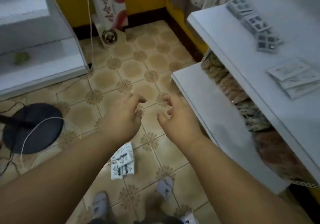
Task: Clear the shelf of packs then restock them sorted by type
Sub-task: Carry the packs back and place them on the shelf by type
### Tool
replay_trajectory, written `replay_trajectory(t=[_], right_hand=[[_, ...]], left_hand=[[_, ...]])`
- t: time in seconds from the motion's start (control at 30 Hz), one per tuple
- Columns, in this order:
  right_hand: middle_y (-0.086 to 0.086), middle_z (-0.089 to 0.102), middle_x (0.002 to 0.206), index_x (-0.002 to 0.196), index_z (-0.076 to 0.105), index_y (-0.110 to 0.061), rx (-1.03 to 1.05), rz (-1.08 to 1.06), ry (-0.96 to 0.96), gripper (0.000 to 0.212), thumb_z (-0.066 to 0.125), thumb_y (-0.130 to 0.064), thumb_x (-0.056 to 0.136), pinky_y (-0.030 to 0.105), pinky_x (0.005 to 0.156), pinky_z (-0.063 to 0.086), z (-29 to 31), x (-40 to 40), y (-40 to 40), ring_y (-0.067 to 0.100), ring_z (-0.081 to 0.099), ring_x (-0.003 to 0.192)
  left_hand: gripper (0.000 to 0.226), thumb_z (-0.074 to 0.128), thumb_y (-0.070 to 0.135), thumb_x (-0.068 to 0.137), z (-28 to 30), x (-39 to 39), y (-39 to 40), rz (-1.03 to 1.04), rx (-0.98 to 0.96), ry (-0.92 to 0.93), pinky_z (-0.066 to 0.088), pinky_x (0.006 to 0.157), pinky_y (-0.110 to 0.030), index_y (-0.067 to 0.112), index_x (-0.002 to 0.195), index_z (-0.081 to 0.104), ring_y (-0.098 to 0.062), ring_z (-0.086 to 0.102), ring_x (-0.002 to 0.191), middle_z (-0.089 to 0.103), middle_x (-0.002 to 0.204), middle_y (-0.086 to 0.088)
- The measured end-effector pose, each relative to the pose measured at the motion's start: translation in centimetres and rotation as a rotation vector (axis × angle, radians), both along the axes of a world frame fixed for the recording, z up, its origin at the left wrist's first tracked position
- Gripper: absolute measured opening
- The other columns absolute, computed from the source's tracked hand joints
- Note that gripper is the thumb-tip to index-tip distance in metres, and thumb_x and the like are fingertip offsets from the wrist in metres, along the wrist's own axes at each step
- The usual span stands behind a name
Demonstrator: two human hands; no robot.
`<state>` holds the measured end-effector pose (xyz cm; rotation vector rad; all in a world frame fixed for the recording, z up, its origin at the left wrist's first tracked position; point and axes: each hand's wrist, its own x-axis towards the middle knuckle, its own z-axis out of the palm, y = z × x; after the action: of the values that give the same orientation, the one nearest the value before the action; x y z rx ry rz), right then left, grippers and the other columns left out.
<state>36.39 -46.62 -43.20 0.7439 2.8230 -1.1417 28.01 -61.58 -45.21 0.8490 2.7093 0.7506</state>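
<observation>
My left hand (123,116) and my right hand (176,118) hang side by side over the tiled floor, fingers loosely curled and holding nothing. Below them, a small pile of white packs with black print (123,164) lies on the floor. To the right stands a white shelf unit (225,38). On its upper board lie a row of grey blister packs (256,24) and a stack of flat white packs (296,78). Brownish packs (230,85) fill the back of the lower board (199,99).
A white freezer cabinet (43,68) stands at the left. A black round fan base (34,128) with cables sits on the floor at the lower left. A patterned bag (109,12) leans against the yellow wall. My slippered feet (164,185) are at the bottom.
</observation>
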Motion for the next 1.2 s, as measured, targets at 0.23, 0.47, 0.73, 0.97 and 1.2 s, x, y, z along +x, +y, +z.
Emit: replay_trajectory(t=[0.23, 0.47, 0.73, 0.97, 1.2], right_hand=[[-0.003, 0.052, 0.120, 0.125, 0.050, -0.027, -0.143, 0.070, -0.229, 0.038, 0.064, -0.028, 0.090, 0.027, 0.075, 0.046, -20.7, -2.7, -13.5, 0.014, 0.060, 0.089], [0.001, 0.058, 0.117, 0.119, 0.055, -0.023, -0.223, 0.021, -0.365, 0.036, 0.067, -0.023, 0.085, 0.033, 0.079, 0.052, -42.0, -0.8, -20.3, 0.021, 0.063, 0.096], [0.006, 0.055, 0.124, 0.128, 0.052, -0.022, -0.169, 0.051, -0.474, 0.045, 0.066, -0.025, 0.086, 0.037, 0.091, 0.052, -60.9, -0.6, -19.8, 0.023, 0.060, 0.106], [0.004, 0.070, 0.107, 0.123, 0.059, -0.015, -0.282, -0.041, -0.541, 0.036, 0.058, -0.024, 0.088, 0.043, 0.084, 0.057, -69.3, -2.3, -19.8, 0.022, 0.068, 0.094], [0.000, 0.070, 0.101, 0.108, 0.067, -0.018, -0.621, -0.288, -0.382, 0.022, 0.055, -0.019, 0.089, 0.043, 0.087, 0.057, -64.1, -3.3, -21.5, 0.020, 0.068, 0.095]], left_hand=[[0.031, 0.054, 0.015, 0.094, -19.4, 0.9, -14.3, 0.160, -0.161, -0.232, 0.039, 0.081, -0.027, 0.025, 0.123, 0.056, -0.014, 0.055, 0.104, 0.056, 0.121, 0.006], [0.033, 0.055, 0.011, 0.091, -39.2, 2.7, -20.6, 0.272, -0.200, -0.409, 0.041, 0.081, -0.027, 0.021, 0.122, 0.057, -0.017, 0.057, 0.101, 0.056, 0.117, 0.002], [0.038, 0.059, 0.018, 0.092, -57.6, 4.3, -20.5, 0.467, -0.121, -0.632, 0.048, 0.084, -0.031, 0.023, 0.129, 0.052, -0.019, 0.059, 0.106, 0.056, 0.126, 0.001], [0.064, 0.071, 0.028, 0.088, -65.9, 3.3, -19.6, 0.744, 0.077, -0.892, 0.055, 0.090, -0.041, 0.024, 0.144, 0.041, -0.021, 0.063, 0.102, 0.057, 0.127, -0.004], [0.041, 0.080, 0.020, 0.079, -61.6, 2.5, -22.7, 1.065, 0.413, -0.937, 0.059, 0.064, -0.028, 0.010, 0.115, 0.063, -0.013, 0.072, 0.082, 0.072, 0.103, -0.006]])
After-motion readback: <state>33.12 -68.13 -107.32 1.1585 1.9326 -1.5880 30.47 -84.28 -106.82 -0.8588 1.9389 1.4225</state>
